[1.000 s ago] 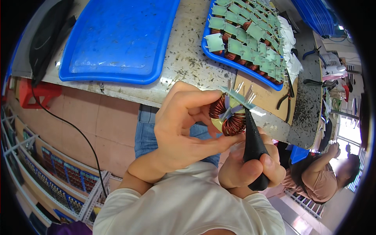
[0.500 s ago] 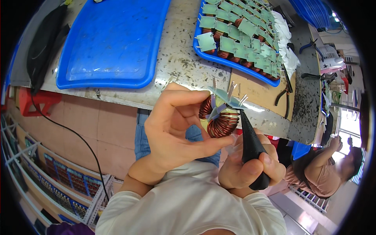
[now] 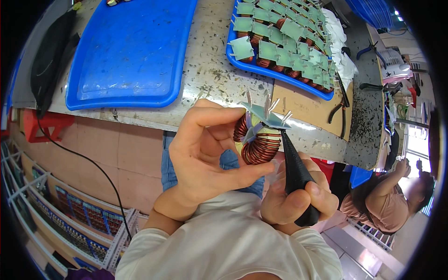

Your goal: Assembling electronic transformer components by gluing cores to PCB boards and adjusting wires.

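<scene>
My left hand (image 3: 193,156) pinches a toroidal coil (image 3: 262,148) wound with copper-brown wire, thumb below and index finger above. On the coil's top sits a tilted pale green plate (image 3: 269,117) with several metal pins sticking up. A grey-blue divider crosses the coil's middle. My right hand (image 3: 289,200) is closed around a black cone-shaped applicator (image 3: 295,165), which tapers upward to a fine point. Its tip meets the right edge of the plate, by the windings. Whether anything is coming out of the tip cannot be made out.
A blue tray (image 3: 126,51) lies on the speckled worktable (image 3: 210,70) at left. Another blue tray (image 3: 261,70) at right is packed with plate-topped coils. Black-handled pliers (image 3: 343,112) rest on cardboard (image 3: 298,105). A red stool (image 3: 46,126) stands left; another person (image 3: 387,200) works at right.
Both hands, with the coil and the black applicator, have shifted slightly left. The coil is tilted a little differently, and the applicator's tip stays at the plate's edge.
</scene>
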### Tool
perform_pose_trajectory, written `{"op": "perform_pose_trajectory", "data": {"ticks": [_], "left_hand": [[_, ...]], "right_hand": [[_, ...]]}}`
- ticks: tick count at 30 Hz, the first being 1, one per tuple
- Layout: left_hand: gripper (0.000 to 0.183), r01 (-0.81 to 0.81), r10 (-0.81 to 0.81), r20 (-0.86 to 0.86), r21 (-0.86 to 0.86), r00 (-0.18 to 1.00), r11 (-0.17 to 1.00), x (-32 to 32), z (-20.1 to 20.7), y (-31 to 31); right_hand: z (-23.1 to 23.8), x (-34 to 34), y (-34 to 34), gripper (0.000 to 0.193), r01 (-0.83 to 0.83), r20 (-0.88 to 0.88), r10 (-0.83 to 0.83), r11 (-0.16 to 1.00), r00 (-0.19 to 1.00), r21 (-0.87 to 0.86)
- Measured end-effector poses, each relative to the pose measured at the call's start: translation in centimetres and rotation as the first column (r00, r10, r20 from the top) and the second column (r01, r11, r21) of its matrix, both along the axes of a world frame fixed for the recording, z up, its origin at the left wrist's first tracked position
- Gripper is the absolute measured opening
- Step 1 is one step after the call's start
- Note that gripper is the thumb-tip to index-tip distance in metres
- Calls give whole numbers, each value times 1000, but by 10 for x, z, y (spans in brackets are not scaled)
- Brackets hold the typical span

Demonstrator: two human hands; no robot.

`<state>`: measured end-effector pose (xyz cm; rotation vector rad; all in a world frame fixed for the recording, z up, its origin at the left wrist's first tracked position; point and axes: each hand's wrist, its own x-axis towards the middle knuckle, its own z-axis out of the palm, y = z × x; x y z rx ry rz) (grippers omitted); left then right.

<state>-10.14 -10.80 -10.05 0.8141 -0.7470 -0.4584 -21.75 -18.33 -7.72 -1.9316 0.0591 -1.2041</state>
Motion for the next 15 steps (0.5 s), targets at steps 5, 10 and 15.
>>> {"op": "perform_pose_trajectory", "data": {"ticks": [5, 10, 15], "left_hand": [[58, 67, -69, -115, -22, 991, 998, -1, -2, 1], [57, 117, -130, -235, -69, 963, 991, -1, -2, 2], [59, 231, -214, -455, -19, 864, 973, -5, -1, 3]], "right_hand": [[-2, 3, -1, 32, -3, 60, 5, 1000, 998, -23], [-5, 9, -1, 31, -10, 114, 18, 998, 993, -65], [0, 7, -5, 30, -10, 142, 27, 992, 990, -124]]}}
